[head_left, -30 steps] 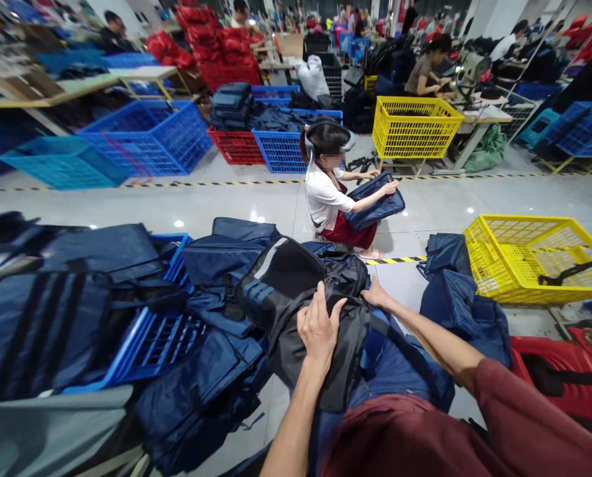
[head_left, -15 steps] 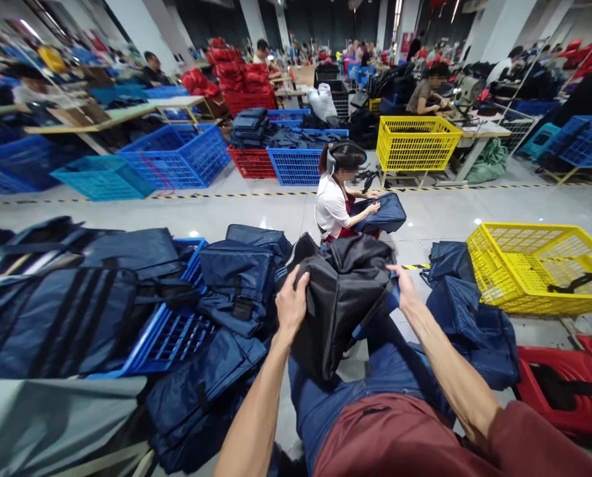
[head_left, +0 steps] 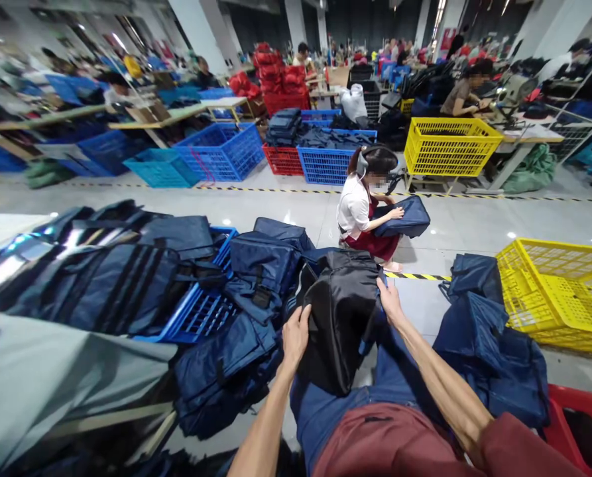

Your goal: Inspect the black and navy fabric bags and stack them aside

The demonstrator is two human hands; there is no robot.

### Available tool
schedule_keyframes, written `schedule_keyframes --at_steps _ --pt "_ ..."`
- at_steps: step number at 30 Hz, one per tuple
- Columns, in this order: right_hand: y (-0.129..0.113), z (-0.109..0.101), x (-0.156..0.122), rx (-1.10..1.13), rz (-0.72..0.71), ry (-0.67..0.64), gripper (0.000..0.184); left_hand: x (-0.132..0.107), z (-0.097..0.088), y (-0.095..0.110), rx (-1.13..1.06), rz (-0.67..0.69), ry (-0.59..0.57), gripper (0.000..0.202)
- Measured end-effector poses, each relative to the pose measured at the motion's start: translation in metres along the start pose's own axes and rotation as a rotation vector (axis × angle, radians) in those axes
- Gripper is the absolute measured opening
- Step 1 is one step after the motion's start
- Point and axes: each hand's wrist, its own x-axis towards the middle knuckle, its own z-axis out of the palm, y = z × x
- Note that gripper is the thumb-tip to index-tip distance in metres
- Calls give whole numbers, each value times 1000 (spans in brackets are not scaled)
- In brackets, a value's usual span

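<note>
I hold a black bag (head_left: pixel 343 311) upright over my lap, between both hands. My left hand (head_left: pixel 296 334) grips its left edge, fingers curled round the fabric. On the bag's right edge my right hand (head_left: pixel 389 301) is closed, fingers pressed on the fabric. Navy bags (head_left: pixel 260 265) are heaped just beyond it, spilling over a blue crate (head_left: pixel 196 311).
A person (head_left: pixel 360 212) crouches ahead on the floor with a navy bag. More navy bags (head_left: pixel 489 344) lie at my right, beside a yellow crate (head_left: pixel 554 285) and a red crate (head_left: pixel 574 424). Blue, red and yellow crates and other workers fill the background.
The view has swung left. The black bag has been lifted and gathered upright between my hands, which now sit closer together on its edges.
</note>
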Motion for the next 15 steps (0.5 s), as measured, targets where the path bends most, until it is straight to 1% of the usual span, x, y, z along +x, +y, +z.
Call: schedule_keyframes --at_steps 2,3,4,5,6,9,11,13,15 --pt "-8 -9 3 32 -89 6 71 2 -11 -3 -8 -15 42 55" --pt "-9 -12 2 44 -145 10 71 1 -13 -5 -17 -15 66 55" --pt "-6 -13 0 42 -184 15 71 -1 -13 -8 -25 -4 81 53" --pt "0 -14 -4 22 -190 16 70 -4 -11 -10 -32 11 80 50" --pt "9 -14 -10 -11 -160 11 69 -9 -6 -12 -36 28 53 48" --pt "41 -10 -29 -103 14 -30 62 -26 16 -18 -23 45 -66 43" --pt "56 -7 -33 -93 52 -46 55 -30 28 -21 -7 38 -88 44" --pt "58 -7 -27 -48 54 -44 50 -25 31 -21 1 55 -82 45" --pt "48 -9 -17 5 57 -51 50 -14 22 -15 5 81 -52 46"
